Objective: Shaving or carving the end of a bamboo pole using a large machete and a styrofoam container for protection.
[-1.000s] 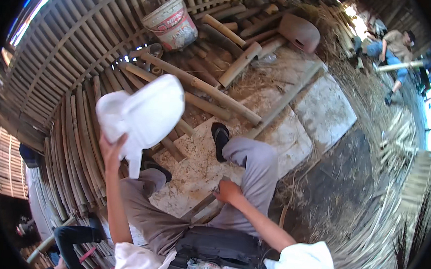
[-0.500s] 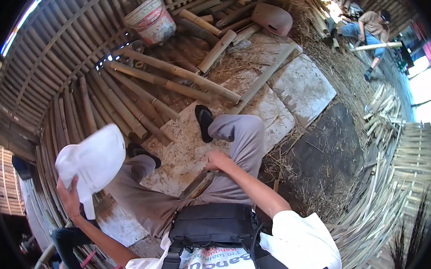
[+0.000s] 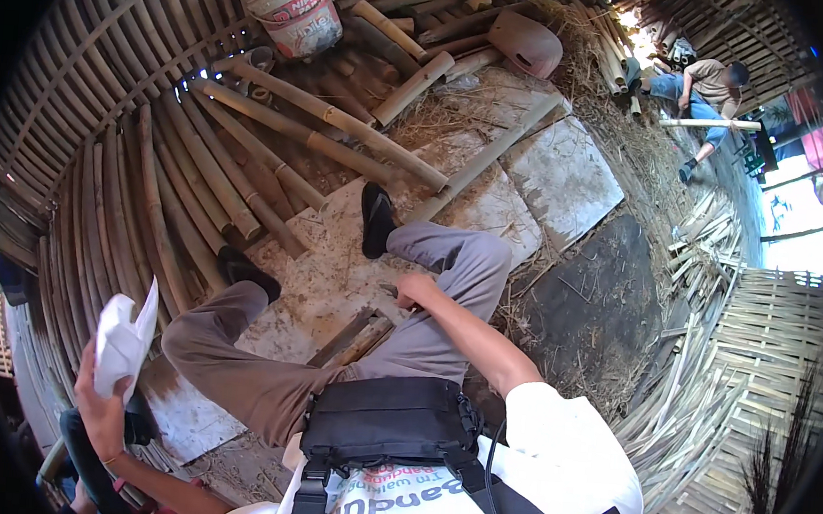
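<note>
My left hand point(image 3: 104, 403) is raised at the left side, its fingers closed around a thin white piece point(image 3: 126, 338) that looks like a cap seen nearly edge-on, with a pointed tip upward. My right hand point(image 3: 415, 290) is curled beside my right knee, above the dirty pale floor sheet point(image 3: 322, 252). Whatever its fingers hold, if anything, is too small to make out. Between my bent legs lies a short split bamboo piece point(image 3: 359, 340), partly hidden by my thigh.
Bamboo poles point(image 3: 315, 143) lie at the far left, near a paint-stained bucket point(image 3: 299, 15) and a reddish-brown curved shell point(image 3: 526, 44). A dark mat point(image 3: 582, 315) and bamboo strips point(image 3: 677, 377) lie rightward. Another person point(image 3: 709, 91) sits far right with a pole.
My left hand has drawn the white piece down and left, turning it edge-on. My right hand stays curled near the knee. My legs have shifted slightly and the view has tilted.
</note>
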Action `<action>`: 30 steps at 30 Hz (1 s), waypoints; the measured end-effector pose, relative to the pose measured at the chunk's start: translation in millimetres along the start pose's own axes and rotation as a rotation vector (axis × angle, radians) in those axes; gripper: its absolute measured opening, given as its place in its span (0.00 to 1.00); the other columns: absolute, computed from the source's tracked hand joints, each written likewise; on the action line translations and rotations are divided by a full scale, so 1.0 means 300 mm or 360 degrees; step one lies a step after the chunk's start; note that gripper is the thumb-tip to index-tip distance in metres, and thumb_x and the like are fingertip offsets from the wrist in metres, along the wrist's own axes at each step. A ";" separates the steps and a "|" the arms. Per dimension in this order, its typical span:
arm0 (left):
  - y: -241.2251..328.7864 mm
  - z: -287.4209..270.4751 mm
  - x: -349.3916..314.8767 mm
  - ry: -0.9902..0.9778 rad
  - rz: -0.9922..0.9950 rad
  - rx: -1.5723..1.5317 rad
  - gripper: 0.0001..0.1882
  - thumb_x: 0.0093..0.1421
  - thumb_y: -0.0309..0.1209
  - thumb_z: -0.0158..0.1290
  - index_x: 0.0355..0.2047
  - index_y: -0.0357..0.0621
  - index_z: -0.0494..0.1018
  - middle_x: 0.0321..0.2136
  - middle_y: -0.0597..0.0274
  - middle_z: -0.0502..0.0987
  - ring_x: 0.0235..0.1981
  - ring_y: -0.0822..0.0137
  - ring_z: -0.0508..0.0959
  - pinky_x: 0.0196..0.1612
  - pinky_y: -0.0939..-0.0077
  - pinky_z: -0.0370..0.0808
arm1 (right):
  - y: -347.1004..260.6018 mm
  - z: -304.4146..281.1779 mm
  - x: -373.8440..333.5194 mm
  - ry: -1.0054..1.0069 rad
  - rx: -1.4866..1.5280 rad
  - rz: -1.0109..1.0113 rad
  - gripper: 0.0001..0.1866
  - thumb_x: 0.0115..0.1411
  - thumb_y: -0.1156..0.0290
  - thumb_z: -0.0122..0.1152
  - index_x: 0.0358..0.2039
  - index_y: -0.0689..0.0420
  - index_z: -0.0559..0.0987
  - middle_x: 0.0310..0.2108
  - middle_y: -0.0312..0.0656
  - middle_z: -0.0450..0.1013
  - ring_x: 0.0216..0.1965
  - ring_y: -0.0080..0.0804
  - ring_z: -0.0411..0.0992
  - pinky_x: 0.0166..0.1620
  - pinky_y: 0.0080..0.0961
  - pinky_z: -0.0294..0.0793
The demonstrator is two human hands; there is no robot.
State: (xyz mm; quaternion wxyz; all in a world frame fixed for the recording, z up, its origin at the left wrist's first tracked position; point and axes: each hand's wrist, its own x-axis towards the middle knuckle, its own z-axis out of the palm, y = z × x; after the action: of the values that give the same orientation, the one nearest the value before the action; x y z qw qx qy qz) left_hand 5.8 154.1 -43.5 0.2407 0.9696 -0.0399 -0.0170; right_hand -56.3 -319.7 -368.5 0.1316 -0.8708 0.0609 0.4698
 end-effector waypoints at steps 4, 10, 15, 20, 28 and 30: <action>-0.034 0.150 -0.010 -0.0022 0.0095 0.0138 0.37 0.38 0.15 0.58 0.53 0.40 0.65 0.47 0.50 0.72 0.50 0.53 0.71 0.55 0.68 0.64 | -0.013 0.024 0.041 -0.0022 -0.0124 0.0139 0.17 0.43 0.64 0.59 0.34 0.56 0.81 0.39 0.43 0.77 0.41 0.38 0.75 0.38 0.37 0.76; -0.203 0.455 -0.060 -0.0326 0.0244 0.0427 0.57 0.28 0.29 0.69 0.61 0.45 0.52 0.55 0.48 0.62 0.55 0.45 0.62 0.58 0.58 0.59 | -0.023 0.084 -0.013 0.0281 -0.0110 0.0138 0.18 0.45 0.62 0.59 0.37 0.53 0.81 0.41 0.42 0.76 0.43 0.38 0.75 0.41 0.36 0.75; -0.178 0.505 -0.091 0.0022 0.0158 0.0448 0.60 0.28 0.37 0.70 0.61 0.44 0.49 0.58 0.43 0.56 0.58 0.43 0.57 0.61 0.53 0.55 | -0.045 0.071 -0.035 0.0146 -0.0183 0.0191 0.18 0.46 0.60 0.59 0.37 0.53 0.81 0.41 0.42 0.76 0.44 0.38 0.74 0.42 0.36 0.75; -0.238 0.507 -0.107 0.0369 0.0408 0.0250 0.47 0.39 0.38 0.66 0.58 0.41 0.56 0.52 0.43 0.63 0.52 0.43 0.64 0.56 0.54 0.59 | -0.042 0.074 -0.025 0.0134 -0.0160 0.0198 0.18 0.46 0.59 0.59 0.36 0.53 0.81 0.41 0.42 0.76 0.44 0.38 0.74 0.42 0.36 0.75; -0.146 0.495 -0.025 0.0215 0.0006 0.0503 0.44 0.40 0.41 0.64 0.57 0.44 0.58 0.50 0.52 0.69 0.51 0.46 0.68 0.57 0.51 0.61 | -0.066 0.056 -0.055 0.0226 -0.0213 0.0241 0.14 0.43 0.68 0.61 0.33 0.50 0.83 0.38 0.40 0.77 0.41 0.35 0.76 0.39 0.30 0.76; -0.146 0.511 0.003 0.0174 0.0086 0.0506 0.45 0.40 0.40 0.65 0.57 0.44 0.58 0.51 0.52 0.68 0.53 0.47 0.67 0.57 0.48 0.60 | -0.063 0.057 -0.056 0.0255 -0.0247 0.0213 0.14 0.43 0.67 0.62 0.33 0.51 0.83 0.38 0.40 0.77 0.41 0.35 0.76 0.40 0.30 0.76</action>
State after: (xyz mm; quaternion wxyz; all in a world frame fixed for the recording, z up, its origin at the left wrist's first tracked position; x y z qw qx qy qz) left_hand 1.7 121.2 -199.5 0.0866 0.9935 -0.0550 0.0489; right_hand -74.7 -297.2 -360.3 0.0270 -0.9070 0.0927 0.4099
